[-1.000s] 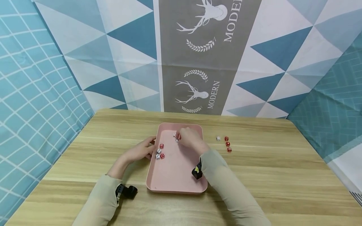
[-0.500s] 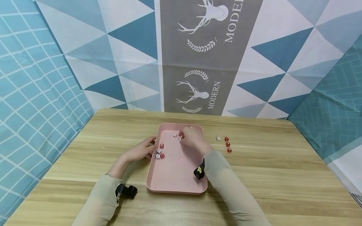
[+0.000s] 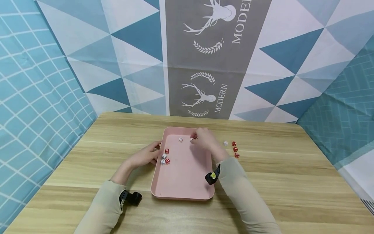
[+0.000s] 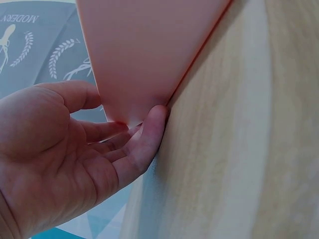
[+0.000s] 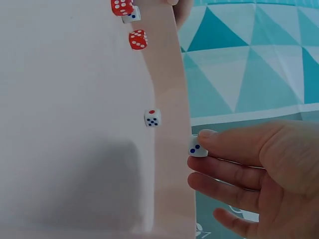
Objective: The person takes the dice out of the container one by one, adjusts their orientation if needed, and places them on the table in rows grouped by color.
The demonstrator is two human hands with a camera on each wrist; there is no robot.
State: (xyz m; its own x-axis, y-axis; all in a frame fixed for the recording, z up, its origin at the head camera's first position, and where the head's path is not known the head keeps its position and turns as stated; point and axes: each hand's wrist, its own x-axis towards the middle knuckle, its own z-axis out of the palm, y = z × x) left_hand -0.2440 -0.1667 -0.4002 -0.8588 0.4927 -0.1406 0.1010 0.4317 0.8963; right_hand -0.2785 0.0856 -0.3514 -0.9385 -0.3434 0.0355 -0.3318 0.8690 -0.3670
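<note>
My right hand [image 3: 205,140] is over the far right part of a pink tray [image 3: 181,183]. Between thumb and fingertips it pinches a white die [image 5: 197,148], two blue pips showing. Another white die [image 3: 180,139] lies in the tray near its far left corner. Along the left wall, close to my left hand [image 3: 146,156], are a red die [image 3: 167,151], a second red die [image 3: 168,161] and two white dice [image 3: 163,162]. The left hand holds the tray's left side, thumb at the rim and fingers [image 4: 152,132] low against the outer wall.
Right of the tray, a white die [image 3: 225,143] and a short column of red dice [image 3: 235,149] lie on the wooden table [image 3: 277,175]. A patterned cloth backdrop [image 3: 143,65] rises behind the table's far edge.
My right hand has lifted the white die from beside the other far die and carried it rightward toward the tray's right wall. The left hand and tray stay in place.
</note>
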